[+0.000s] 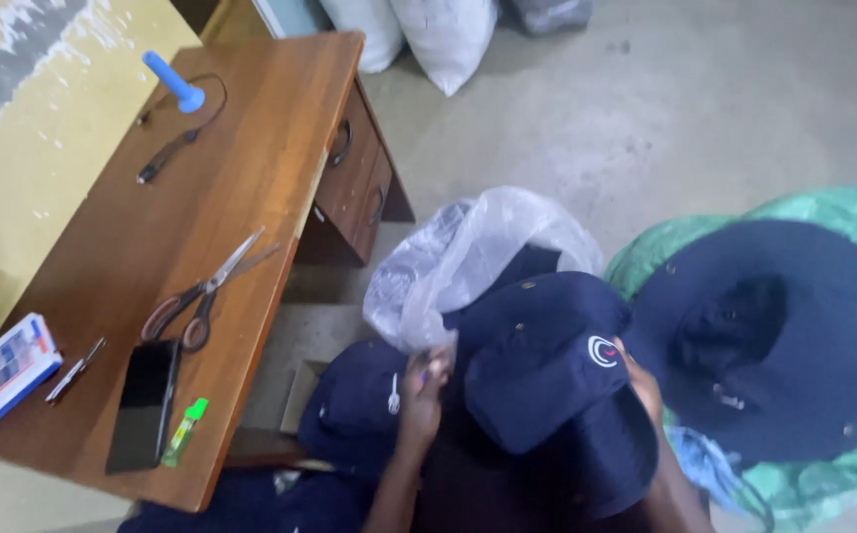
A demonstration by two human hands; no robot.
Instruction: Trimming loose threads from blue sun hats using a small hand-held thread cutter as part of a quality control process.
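The left hand (pixel 421 390) is closing its fingers on the edge of a clear plastic bag (pixel 458 259). The right hand (pixel 641 380) is holding up a dark blue hat (pixel 537 360) from underneath, right beside the bag. Scissors (pixel 206 291) are lying on the wooden bench (pixel 241 168) nearby.

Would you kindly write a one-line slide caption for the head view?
Left hand grips a clear plastic bag while right hand holds a navy hat beside a wooden desk.
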